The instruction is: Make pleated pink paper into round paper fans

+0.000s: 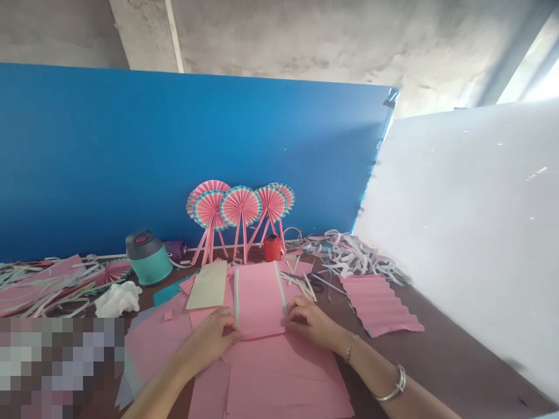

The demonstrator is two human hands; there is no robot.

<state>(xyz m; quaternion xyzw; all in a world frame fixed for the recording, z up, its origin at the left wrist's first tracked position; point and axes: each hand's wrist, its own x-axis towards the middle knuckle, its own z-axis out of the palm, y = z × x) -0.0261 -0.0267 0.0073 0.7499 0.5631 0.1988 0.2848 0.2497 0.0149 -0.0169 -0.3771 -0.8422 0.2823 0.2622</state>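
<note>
A pink paper sheet [258, 298] with pale and bluish strips down its two long sides lies in front of me, its near edge bent into a narrow fold. My left hand [215, 334] pinches the near left corner, fingers closed. At the near right corner my right hand [311, 323] grips the same sheet between thumb and fingers. Under it spreads a stack of pink paper [288, 378]. Just beyond my left hand lies a pale yellow sheet [208, 285]. Thin cut paper strips [309, 286] and dark scissors [321, 283] sit past my right hand.
Several pleated paper fans [241, 206] lean against the blue partition [174, 134]. A teal lidded container [149, 259], a red spool-like object [272, 248] and crumpled white tissue [117, 298] stand along the back. Shredded strips [349, 250] and a pleated pink sheet [379, 304] lie right.
</note>
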